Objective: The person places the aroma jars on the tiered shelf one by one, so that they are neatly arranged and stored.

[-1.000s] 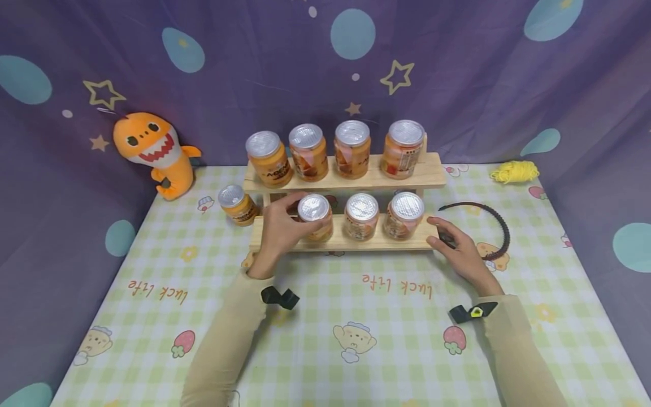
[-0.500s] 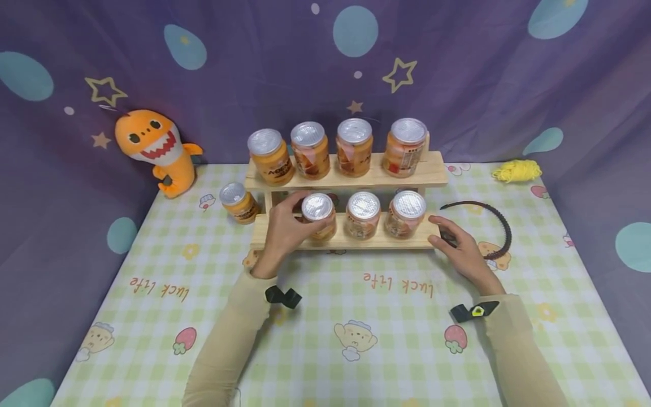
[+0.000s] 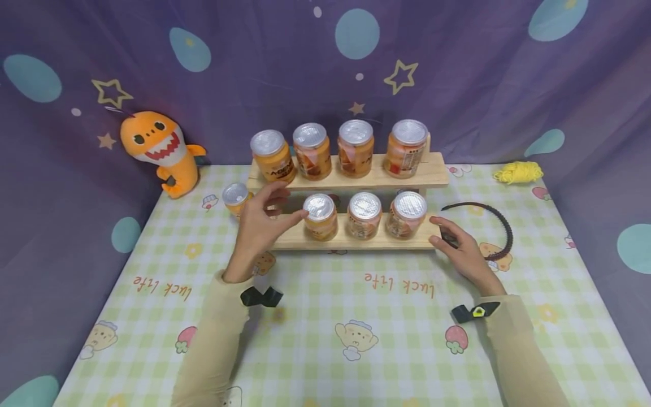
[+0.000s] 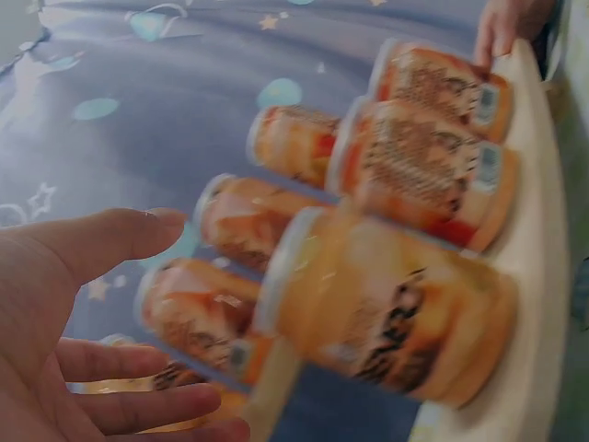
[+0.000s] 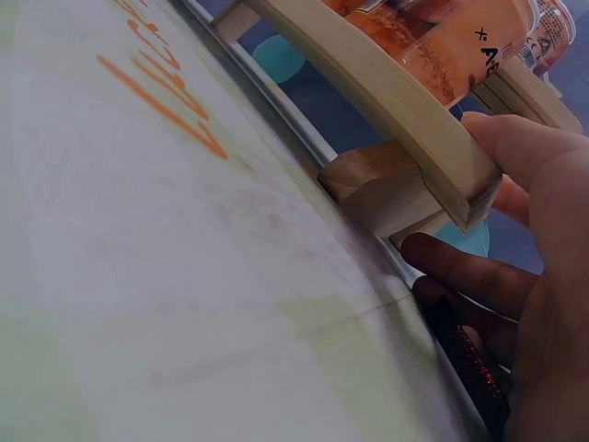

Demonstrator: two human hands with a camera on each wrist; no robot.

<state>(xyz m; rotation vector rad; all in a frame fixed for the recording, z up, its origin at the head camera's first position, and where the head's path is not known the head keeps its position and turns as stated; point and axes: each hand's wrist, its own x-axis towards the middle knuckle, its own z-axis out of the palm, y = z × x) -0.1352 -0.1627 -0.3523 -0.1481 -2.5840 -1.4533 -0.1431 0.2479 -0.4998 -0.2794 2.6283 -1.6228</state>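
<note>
A two-tier wooden rack (image 3: 356,243) bears several orange jars with silver lids. My left hand (image 3: 259,226) is just left of the leftmost front jar (image 3: 320,220), thumb and fingers spread. In the left wrist view, a gap shows between the thumb and that jar (image 4: 396,313), and nothing is in the hand. At the rack's right end, my right hand (image 3: 463,257) holds the lower board. The right wrist view shows its fingers around the end of the board (image 5: 442,157). Two more jars (image 3: 364,216) stand in the lower row.
A smaller-looking jar (image 3: 236,195) stands left of the rack, partly hidden by my left hand. An orange shark plush (image 3: 163,152) leans at the back left. To the right lie a dark curved ribbed band (image 3: 500,226) and a yellow yarn bundle (image 3: 519,172). A purple curtain (image 3: 285,68) hangs behind.
My left hand has let go of the leftmost front jar and moved left, its fingers spreading. The jar stays upright on the lower board. My right hand has kept its place.
</note>
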